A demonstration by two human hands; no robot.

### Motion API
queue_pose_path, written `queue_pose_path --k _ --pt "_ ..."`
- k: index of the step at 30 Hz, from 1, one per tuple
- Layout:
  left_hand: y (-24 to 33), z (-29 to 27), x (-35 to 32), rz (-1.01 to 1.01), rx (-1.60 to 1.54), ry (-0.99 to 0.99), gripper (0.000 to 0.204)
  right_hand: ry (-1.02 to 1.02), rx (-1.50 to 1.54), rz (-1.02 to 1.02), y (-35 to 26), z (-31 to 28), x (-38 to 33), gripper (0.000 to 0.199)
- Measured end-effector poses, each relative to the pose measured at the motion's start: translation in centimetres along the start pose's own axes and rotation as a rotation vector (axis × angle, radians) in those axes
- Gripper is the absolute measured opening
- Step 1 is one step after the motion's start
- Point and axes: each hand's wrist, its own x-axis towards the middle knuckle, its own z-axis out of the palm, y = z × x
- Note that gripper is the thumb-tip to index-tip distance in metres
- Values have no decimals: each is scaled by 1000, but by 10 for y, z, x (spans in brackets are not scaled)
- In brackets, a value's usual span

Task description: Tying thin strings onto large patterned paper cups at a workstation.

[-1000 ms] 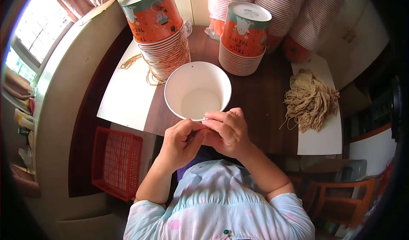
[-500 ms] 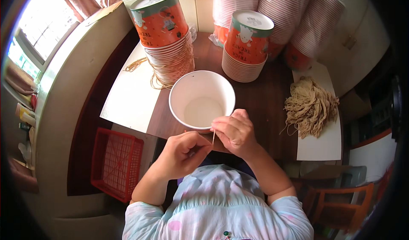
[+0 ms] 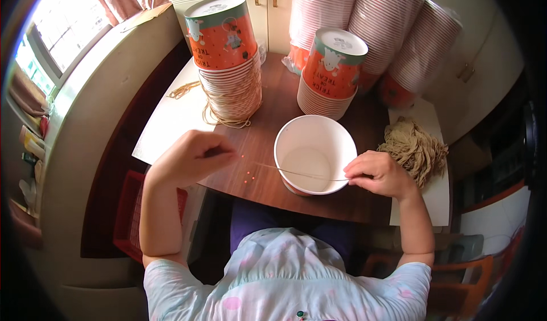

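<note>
One white-lined bucket (image 3: 314,136) stands mouth up on the near part of the brown table (image 3: 262,141), just right of the middle as I view it remotely. One thin string (image 3: 310,176) runs across the near side of its mouth. I count two bare hands. The right hand (image 3: 379,174) is at the bucket's right rim, fingertips pinching the string, which I judge steadies that end against the wall. The left hand (image 3: 185,157) is raised well to the left, thumb and fingers curled together; the string fades toward them, so I cannot tell whether they grip it, though its straight line suggests tension.

Around the bucket I count about four orange specks (image 3: 253,177) to its left. Beyond are two upside-down bucket stacks, probably nested to save room: the left stack (image 3: 231,84), with many strings draped around it, and the right stack (image 3: 330,76), with none visible. Far right stand three plastic-wrapped columns (image 3: 384,30). One tangled string heap (image 3: 413,150) lies right, seemingly within the right hand's reach. One red basket (image 3: 126,218) sits low at left.
</note>
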Motion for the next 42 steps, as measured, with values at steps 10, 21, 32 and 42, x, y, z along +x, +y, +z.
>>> queue_pose_path --k 10,21,32,42 --pt "81 46 82 192 -85 -85 27 -76 875 483 -41 12 87 44" --pt "2 36 54 -42 -427 -301 26 239 669 489 -5 -12 50 20" --pt "41 59 74 -36 -484 -358 28 86 701 234 -39 34 85 54" --pt "25 66 71 -145 -696 -307 25 374 148 55 -36 43 76 15"
